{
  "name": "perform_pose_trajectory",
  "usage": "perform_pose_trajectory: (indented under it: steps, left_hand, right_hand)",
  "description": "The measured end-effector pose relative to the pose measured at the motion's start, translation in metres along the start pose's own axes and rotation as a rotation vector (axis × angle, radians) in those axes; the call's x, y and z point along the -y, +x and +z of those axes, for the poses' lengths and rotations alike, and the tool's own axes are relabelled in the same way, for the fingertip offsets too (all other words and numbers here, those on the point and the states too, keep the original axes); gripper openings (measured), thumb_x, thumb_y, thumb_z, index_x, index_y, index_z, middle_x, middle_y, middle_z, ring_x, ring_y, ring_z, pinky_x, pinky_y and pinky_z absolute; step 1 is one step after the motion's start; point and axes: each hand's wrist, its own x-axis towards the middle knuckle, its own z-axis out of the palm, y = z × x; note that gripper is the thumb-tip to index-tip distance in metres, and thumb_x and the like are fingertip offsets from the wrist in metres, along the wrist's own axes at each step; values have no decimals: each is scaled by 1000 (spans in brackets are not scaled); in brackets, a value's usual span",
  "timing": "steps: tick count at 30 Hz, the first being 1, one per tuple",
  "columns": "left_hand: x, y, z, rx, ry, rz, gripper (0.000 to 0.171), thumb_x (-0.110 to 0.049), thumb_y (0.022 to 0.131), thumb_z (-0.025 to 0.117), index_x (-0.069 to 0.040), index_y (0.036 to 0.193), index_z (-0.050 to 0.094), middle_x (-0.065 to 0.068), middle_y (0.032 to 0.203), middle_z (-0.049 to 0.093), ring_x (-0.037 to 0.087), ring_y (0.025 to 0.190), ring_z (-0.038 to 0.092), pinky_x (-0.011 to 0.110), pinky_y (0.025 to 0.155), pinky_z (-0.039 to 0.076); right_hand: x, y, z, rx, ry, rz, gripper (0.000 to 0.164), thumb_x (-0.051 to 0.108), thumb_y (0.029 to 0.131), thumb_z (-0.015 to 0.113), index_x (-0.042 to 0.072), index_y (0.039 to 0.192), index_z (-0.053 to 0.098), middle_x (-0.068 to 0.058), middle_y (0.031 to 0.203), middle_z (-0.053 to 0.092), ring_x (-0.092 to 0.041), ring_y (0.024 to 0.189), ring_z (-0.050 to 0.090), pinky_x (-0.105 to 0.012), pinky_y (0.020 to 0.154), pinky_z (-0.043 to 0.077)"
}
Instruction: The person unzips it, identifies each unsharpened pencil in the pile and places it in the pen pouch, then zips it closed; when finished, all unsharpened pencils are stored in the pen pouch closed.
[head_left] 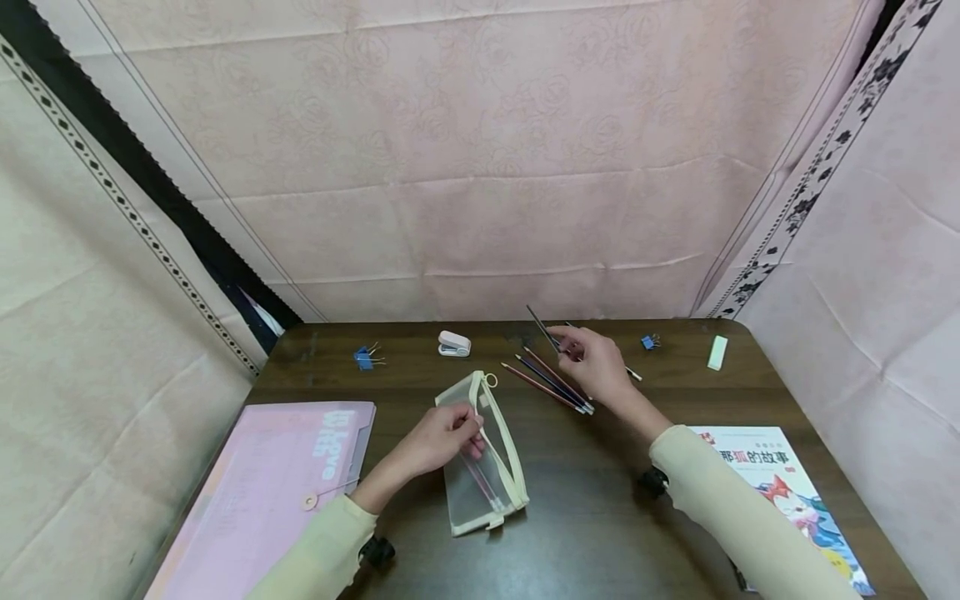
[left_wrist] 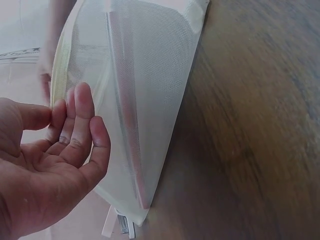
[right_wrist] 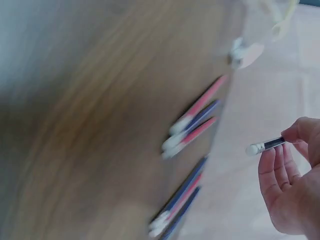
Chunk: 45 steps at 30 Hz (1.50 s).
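Observation:
My left hand (head_left: 447, 435) pinches the zipper edge of a see-through mesh pencil case (head_left: 467, 492) with cream trim. Through the mesh in the left wrist view, a reddish pencil (left_wrist: 127, 105) shows inside the case (left_wrist: 165, 65). Over the back of the table, my right hand (head_left: 592, 360) holds a dark pencil (head_left: 542, 323) between thumb and fingers. Its white eraser end (right_wrist: 255, 149) sticks out in the right wrist view. Below that hand lies a group of red and dark blue pencils (head_left: 551, 383). A second group, partly hidden by the hand in the head view, lies beyond it.
A white stapler (head_left: 454, 343) and blue binder clips (head_left: 365, 358) stand along the back, with a pale green-white block (head_left: 717, 353) at the right. A pink document folder (head_left: 285, 483) lies at left; a picture book (head_left: 787, 492) lies partly under the right forearm.

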Motion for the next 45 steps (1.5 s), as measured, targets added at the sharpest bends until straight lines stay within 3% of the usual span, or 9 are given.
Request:
perform_pose_trajectory:
  steps: [3, 7, 11, 15, 21, 26, 29, 38, 45]
  left_hand:
    - [0, 1, 1, -2, -10, 2, 25, -29, 101, 48, -14, 89, 63, 3, 84, 72, 17, 74, 72, 29, 62, 49]
    - [0, 2, 1, -2, -6, 0, 25, -30, 101, 48, -14, 88, 63, 3, 85, 72, 17, 74, 72, 29, 60, 48]
    - [1, 3, 2, -1, -2, -4, 25, -30, 101, 47, -14, 88, 62, 3, 85, 72, 16, 74, 72, 29, 60, 47]
    - [-1, 4, 2, -5, -6, -2, 25, -30, 101, 48, -14, 88, 62, 3, 84, 71, 17, 74, 72, 28, 57, 46]
    - [-5, 5, 1, -14, 0, 1, 25, -28, 101, 49, -12, 88, 63, 3, 83, 72, 17, 73, 72, 27, 51, 43]
    - [-6, 6, 2, -15, 3, -6, 24, -29, 101, 48, -14, 88, 62, 2, 83, 71, 16, 73, 72, 28, 54, 45]
    - [-6, 7, 3, -14, 1, -5, 24, -29, 101, 48, -14, 89, 63, 2, 84, 71, 16, 73, 72, 29, 56, 47]
    - [-6, 7, 3, -13, -14, -8, 25, -28, 101, 48, -12, 90, 62, 4, 85, 71, 17, 74, 72, 28, 57, 48]
    - [-5, 8, 5, -22, -42, -2, 24, -28, 101, 48, -11, 90, 62, 5, 85, 71, 18, 75, 71, 43, 69, 54]
  right_hand:
    - [21, -6, -7, -2, 150, 35, 47, 11, 85, 66, 35, 125, 60, 8, 91, 64, -10, 78, 63, -33, 68, 51]
    - [47, -15, -10, 6, 368, 56, 46, 9, 85, 69, 32, 125, 60, -1, 94, 66, -15, 81, 65, -35, 69, 54]
    - [72, -28, -10, -8, 592, 66, 47, 2, 84, 69, 18, 127, 59, -17, 96, 64, -27, 82, 64, -39, 60, 55]
    - [95, -41, -7, -84, 757, 75, 49, -7, 83, 67, 7, 128, 55, -29, 97, 59, -38, 82, 62, -40, 57, 55]
    - [95, -58, 29, -173, 873, 129, 55, -9, 82, 67, 12, 131, 53, -26, 97, 58, -20, 74, 62, -40, 57, 55]
    - [97, -75, 54, -129, 899, 184, 59, -10, 82, 65, 12, 135, 49, -28, 97, 58, -28, 75, 64, -47, 56, 55]
    - [99, -83, 62, -84, 870, 234, 62, -9, 83, 65, 18, 136, 48, -26, 97, 59, -33, 76, 64, -48, 57, 55]
    - [105, -96, 64, 56, 783, 409, 60, -2, 82, 68, 30, 131, 53, -15, 96, 63, -20, 73, 65, -37, 58, 56]
    - [103, -95, 67, 118, 751, 451, 57, -1, 81, 68, 26, 130, 55, -16, 94, 66, -16, 69, 63, -34, 56, 54]
